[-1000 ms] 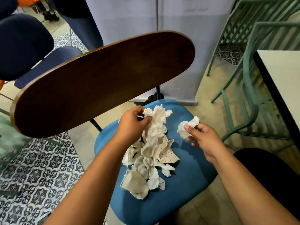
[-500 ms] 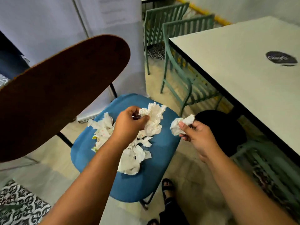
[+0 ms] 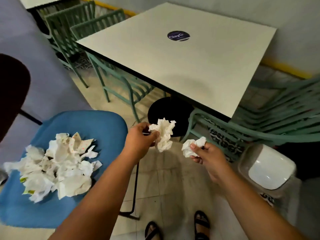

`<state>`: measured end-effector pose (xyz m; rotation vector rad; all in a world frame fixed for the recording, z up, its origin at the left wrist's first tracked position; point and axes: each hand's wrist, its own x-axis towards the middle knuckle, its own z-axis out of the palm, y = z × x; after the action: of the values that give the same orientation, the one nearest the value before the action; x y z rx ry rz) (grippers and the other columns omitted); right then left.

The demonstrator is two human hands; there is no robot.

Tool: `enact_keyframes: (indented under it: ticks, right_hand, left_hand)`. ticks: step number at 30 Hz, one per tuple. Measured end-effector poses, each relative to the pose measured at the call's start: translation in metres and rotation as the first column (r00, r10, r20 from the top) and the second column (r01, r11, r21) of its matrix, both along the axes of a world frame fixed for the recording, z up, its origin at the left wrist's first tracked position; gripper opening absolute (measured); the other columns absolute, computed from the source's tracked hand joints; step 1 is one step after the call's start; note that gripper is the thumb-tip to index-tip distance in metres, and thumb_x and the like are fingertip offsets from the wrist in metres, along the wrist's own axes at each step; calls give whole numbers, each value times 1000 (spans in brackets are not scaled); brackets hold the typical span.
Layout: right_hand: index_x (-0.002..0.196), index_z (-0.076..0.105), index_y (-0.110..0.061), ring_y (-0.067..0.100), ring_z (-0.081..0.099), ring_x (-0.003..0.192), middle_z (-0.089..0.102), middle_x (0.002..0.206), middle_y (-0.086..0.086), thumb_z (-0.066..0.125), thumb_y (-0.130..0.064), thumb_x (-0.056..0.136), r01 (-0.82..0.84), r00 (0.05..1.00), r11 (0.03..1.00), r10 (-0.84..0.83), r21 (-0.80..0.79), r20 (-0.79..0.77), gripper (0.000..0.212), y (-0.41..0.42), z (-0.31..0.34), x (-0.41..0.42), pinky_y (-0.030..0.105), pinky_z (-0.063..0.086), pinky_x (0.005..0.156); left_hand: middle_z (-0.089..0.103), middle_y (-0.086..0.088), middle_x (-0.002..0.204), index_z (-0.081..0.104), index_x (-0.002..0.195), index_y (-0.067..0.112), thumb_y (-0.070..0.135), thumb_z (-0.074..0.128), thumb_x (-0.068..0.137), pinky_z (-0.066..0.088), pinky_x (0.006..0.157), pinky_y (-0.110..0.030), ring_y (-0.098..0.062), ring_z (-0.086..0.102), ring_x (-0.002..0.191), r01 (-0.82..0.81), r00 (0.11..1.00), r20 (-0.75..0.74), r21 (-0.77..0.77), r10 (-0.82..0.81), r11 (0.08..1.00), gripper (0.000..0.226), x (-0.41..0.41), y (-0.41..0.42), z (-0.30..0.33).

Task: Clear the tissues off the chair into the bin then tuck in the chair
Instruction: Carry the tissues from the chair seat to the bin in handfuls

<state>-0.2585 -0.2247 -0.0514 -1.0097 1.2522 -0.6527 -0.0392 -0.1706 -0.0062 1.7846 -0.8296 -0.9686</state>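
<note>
A pile of crumpled white tissues [image 3: 57, 165] lies on the blue chair seat [image 3: 97, 123] at the left. My left hand [image 3: 140, 141] pinches a large crumpled tissue [image 3: 163, 134] in the air to the right of the seat, over the floor. My right hand [image 3: 206, 154] grips a smaller tissue ball [image 3: 190, 148] beside it. A white bin with a swing lid [image 3: 268, 168] stands on the floor at the right, just beyond my right hand.
A cream table [image 3: 181, 54] with a round dark sticker [image 3: 178, 35] stands ahead on a black round base [image 3: 166, 108]. Green metal chairs [image 3: 110, 78] surround it, with more stacked at the right [image 3: 285, 116]. The dark wooden chair back [image 3: 12, 90] is at the left edge. My sandalled feet [image 3: 176, 227] are below.
The view has swung right, bringing the table and the bin into sight. Both hands have carried their tissues off the seat and rightward, towards the bin.
</note>
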Motion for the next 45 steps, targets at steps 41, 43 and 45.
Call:
enact_keyframes:
  ticks: [41, 43, 45]
  right_hand:
    - [119, 57, -10, 23, 59, 108, 63, 117, 10, 61, -5, 86, 65, 869, 988, 13, 141, -494, 34, -74, -166, -365, 31, 47, 91]
    - [103, 61, -19, 24, 62, 101, 65, 104, 6, 61, -6, 86, 88, 895, 988, -22, 128, -446, 22, -71, -162, -373, 31, 49, 84]
    - [88, 61, -31, 28, 64, 95, 67, 95, 5, 60, -7, 86, 105, 914, 987, -46, 125, -404, 24, -68, -159, -387, 41, 54, 84]
  left_hand:
    - [61, 1, 86, 63, 103, 15, 18, 69, 84, 59, 79, -42, -24, 67, 85, 262, 922, 166, 402, -351, 878, 20, -409, -139, -157]
    - [62, 0, 86, 63, 107, 14, 19, 67, 85, 58, 79, -38, -24, 67, 84, 282, 907, 177, 416, -381, 865, 23, -423, -141, -166]
    - [62, -2, 86, 63, 109, 12, 20, 64, 85, 52, 71, -28, -22, 64, 81, 313, 875, 214, 435, -435, 844, 25, -442, -145, -176]
